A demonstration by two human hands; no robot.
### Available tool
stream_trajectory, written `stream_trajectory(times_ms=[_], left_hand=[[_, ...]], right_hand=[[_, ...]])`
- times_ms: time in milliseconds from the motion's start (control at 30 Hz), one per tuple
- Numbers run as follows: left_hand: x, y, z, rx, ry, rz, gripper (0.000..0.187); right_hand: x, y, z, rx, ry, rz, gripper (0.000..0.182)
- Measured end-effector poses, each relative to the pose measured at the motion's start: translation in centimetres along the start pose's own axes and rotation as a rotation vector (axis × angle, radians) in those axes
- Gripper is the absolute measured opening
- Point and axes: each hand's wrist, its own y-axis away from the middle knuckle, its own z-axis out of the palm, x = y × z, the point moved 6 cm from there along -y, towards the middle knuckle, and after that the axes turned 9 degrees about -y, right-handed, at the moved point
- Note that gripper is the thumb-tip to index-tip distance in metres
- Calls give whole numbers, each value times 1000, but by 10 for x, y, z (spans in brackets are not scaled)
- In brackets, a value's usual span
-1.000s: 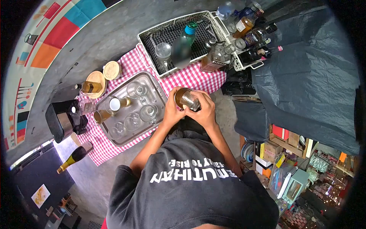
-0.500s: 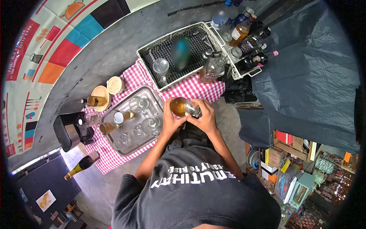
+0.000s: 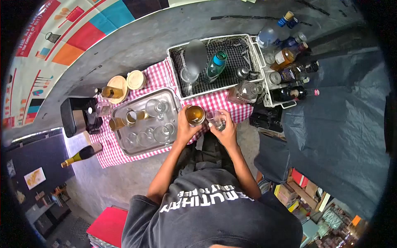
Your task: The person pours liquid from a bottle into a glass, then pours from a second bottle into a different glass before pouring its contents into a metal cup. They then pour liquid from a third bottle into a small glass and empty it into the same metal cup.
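My left hand [image 3: 185, 127] is closed around a glass of amber liquid [image 3: 195, 115], held over the front edge of the checkered cloth [image 3: 206, 101]. Just right of it, my right hand [image 3: 226, 131] grips a clear glass [image 3: 214, 119] that looks empty. The two glasses are side by side, very near each other; whether they touch is hard to tell. To the left lies a metal tray [image 3: 142, 153] bearing several clear glasses and amber-filled ones. Behind my hands is a white wire basket [image 3: 219, 91] with a green bottle [image 3: 216, 66] and a stemmed glass [image 3: 189, 75].
A square clear bottle [image 3: 245, 91] stands by the basket's front right corner. Several bottles fill a white rack [image 3: 268, 97] at the right. Left are two round wooden lids [image 3: 136, 79], a black container [image 3: 74, 117] and a dark bottle with a yellow neck [image 3: 82, 154].
The clear glass in my right hand, earlier tilted against the rim of the amber glass, is now apart from it and more upright. The view has shifted, showing a red object at the lower left.
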Motion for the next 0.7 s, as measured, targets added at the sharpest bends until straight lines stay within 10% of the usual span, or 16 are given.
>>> stream_trajectory(times_ms=[700], left_hand=[[-12,-17,20,225,-111,-69,86]], right_hand=[[25,-42,-15,-222,-47,-99,57]])
